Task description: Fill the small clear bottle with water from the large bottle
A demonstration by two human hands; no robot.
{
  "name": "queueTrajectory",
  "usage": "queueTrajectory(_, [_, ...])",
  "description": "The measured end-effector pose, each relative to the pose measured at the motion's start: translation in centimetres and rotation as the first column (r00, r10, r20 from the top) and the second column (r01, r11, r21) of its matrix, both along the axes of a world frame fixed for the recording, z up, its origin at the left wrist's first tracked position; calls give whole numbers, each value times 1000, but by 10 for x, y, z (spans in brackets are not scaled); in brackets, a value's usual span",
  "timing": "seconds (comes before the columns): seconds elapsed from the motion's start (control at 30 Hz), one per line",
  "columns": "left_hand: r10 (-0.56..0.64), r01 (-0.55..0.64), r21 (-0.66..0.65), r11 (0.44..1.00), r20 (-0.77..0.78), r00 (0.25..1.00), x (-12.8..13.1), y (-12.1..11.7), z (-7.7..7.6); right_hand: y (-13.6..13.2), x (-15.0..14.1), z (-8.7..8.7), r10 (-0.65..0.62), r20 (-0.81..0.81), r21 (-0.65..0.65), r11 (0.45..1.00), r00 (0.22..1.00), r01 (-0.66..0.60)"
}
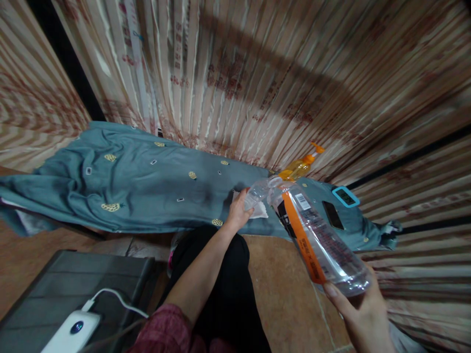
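My right hand (pixel 364 309) grips the base end of a large clear plastic bottle (pixel 327 240) with an orange and black label. The bottle is tilted, its narrower end pointing up and left. My left hand (pixel 239 211) is closed around a clear plastic piece (pixel 256 192) whose exact kind I cannot make out. That piece meets or overlaps the bottle's upper end; whether they are joined is unclear. Under it, a white tissue (pixel 262 211) lies on the teal cloth. Just behind stands a pump bottle (pixel 296 169) with yellow liquid and an orange pump.
A teal cloth with pineapple prints (pixel 147 186) covers a long narrow table against patterned curtains (pixel 235 73). Toward its right end lie a dark phone (pixel 333 215) and a blue-framed digital timer (pixel 346 196). Lower left, a white power bank (pixel 73 331) with a cable rests on a grey surface (pixel 73 279).
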State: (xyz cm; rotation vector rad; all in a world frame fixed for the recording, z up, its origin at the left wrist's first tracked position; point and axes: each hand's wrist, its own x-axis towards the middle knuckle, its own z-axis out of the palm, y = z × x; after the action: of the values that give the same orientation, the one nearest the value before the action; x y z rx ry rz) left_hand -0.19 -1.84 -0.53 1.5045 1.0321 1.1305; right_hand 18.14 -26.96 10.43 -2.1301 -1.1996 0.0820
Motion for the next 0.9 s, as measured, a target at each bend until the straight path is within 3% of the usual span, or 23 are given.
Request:
queueTrajectory(0.23, [-4, 4, -14, 1000, -1, 1000, 1, 0, -2, 8, -30, 6, -74, -36, 133, 988, 997, 78])
queueTrajectory(0.43, [0, 0, -12, 1000, 40, 999, 1, 1, -3, 10, -43, 12, -82, -86, 154, 983, 993, 95])
queueTrajectory(0.9, [-6, 6, 0, 1000, 18, 1000, 1, 0, -5, 4, -6, 5, -94, -71, 96, 990, 993, 101])
